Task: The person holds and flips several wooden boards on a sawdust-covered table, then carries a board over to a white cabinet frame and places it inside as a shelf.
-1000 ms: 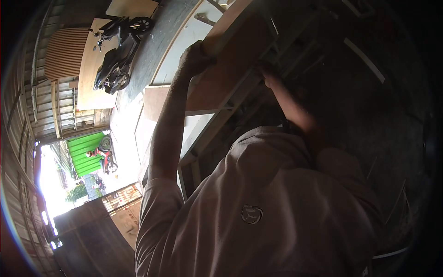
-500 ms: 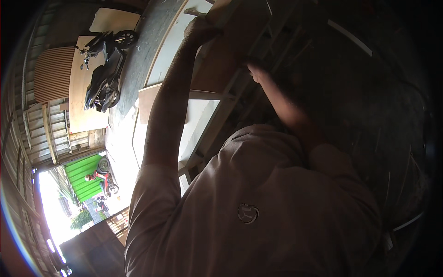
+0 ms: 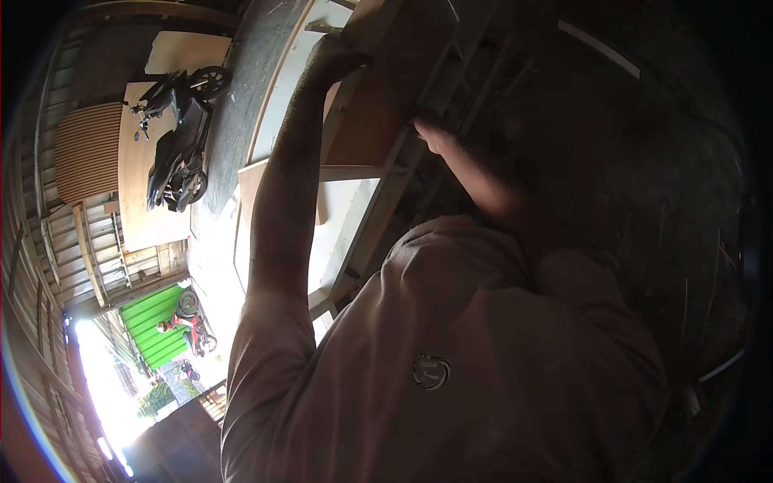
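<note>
A brown wooden board (image 3: 378, 109) lies in shadow ahead of me, on a pale wooden frame with white panels (image 3: 348, 221). My left hand (image 3: 332, 58) reaches far forward to the board's left side, its fingers bent over the edge there. Nearer to me, my right hand (image 3: 432, 135) is at the board's right edge, beside the frame's rails. The fingertips of the right hand are lost in the dark, so their grip does not show.
Left of the work, a black motorbike (image 3: 179, 145) stands before a pale wood sheet (image 3: 137, 229) and a slatted brown panel (image 3: 90, 153). Outside the bright opening are a green metal sheet (image 3: 157, 322) and a red motorbike (image 3: 193, 328). A pale strip (image 3: 600, 48) lies on the dark floor at right.
The view has turned slightly, with the motorbikes now lower in it. Both hands and the brown board appear a little farther left; the hands keep their places along the board.
</note>
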The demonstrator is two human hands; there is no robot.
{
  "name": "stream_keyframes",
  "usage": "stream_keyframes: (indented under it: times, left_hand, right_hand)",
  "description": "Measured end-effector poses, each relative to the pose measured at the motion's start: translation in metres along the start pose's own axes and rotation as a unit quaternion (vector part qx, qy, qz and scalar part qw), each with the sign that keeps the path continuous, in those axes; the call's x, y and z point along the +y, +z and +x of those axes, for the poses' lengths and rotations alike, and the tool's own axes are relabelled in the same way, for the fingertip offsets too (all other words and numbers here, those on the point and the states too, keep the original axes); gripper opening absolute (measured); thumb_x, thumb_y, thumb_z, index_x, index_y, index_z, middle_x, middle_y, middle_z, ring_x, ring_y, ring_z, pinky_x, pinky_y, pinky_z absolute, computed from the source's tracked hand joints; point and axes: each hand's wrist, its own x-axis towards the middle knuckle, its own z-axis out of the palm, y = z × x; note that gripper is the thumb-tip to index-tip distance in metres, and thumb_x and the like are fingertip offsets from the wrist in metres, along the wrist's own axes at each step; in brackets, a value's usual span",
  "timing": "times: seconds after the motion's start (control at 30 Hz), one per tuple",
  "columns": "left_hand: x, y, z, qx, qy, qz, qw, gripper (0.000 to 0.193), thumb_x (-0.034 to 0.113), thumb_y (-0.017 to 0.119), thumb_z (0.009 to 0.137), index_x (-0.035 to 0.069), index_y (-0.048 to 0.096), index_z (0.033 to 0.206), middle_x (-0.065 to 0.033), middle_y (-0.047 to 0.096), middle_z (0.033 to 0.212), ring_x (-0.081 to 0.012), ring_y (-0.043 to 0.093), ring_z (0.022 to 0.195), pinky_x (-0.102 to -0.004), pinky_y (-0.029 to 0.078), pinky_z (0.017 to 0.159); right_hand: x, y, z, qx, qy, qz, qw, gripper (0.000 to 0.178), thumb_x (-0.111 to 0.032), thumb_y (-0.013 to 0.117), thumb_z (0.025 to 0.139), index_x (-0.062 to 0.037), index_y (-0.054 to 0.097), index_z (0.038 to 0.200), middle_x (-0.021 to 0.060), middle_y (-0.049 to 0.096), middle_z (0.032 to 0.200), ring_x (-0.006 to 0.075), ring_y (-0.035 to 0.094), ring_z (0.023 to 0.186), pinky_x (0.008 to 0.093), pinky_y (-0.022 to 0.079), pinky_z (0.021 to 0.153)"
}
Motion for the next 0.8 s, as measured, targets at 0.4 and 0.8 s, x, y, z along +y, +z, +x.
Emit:
stream_keyframes:
  times: [0.4, 0.8]
  left_hand:
    - [-0.004, -0.001, -0.010, 0.016, -0.007, -0.091, 0.996, 0.039, 0.028, 0.084, 0.058, 0.000, 0.073, 0.082, -0.0127, 0.070, 0.075, -0.0205, 0.067, 0.071, -0.0357, 0.054, 0.069]
    - [0.005, -0.002, -0.014, 0.034, -0.009, -0.062, 0.997, 0.044, 0.031, 0.084, 0.059, 0.002, 0.073, 0.089, -0.0140, 0.071, 0.081, -0.0230, 0.068, 0.075, -0.0374, 0.054, 0.072]
  right_hand:
    - [0.005, 0.011, 0.000, 0.016, 0.025, 0.023, 0.999, 0.049, -0.033, 0.050, 0.096, -0.0092, 0.050, 0.139, 0.0090, 0.046, 0.147, 0.0232, 0.036, 0.138, 0.0464, 0.024, 0.114]
    - [0.001, 0.009, -0.009, -0.008, 0.018, 0.033, 0.999, 0.045, -0.033, 0.047, 0.097, -0.0082, 0.054, 0.134, 0.0091, 0.053, 0.138, 0.0218, 0.041, 0.133, 0.0427, 0.029, 0.112]
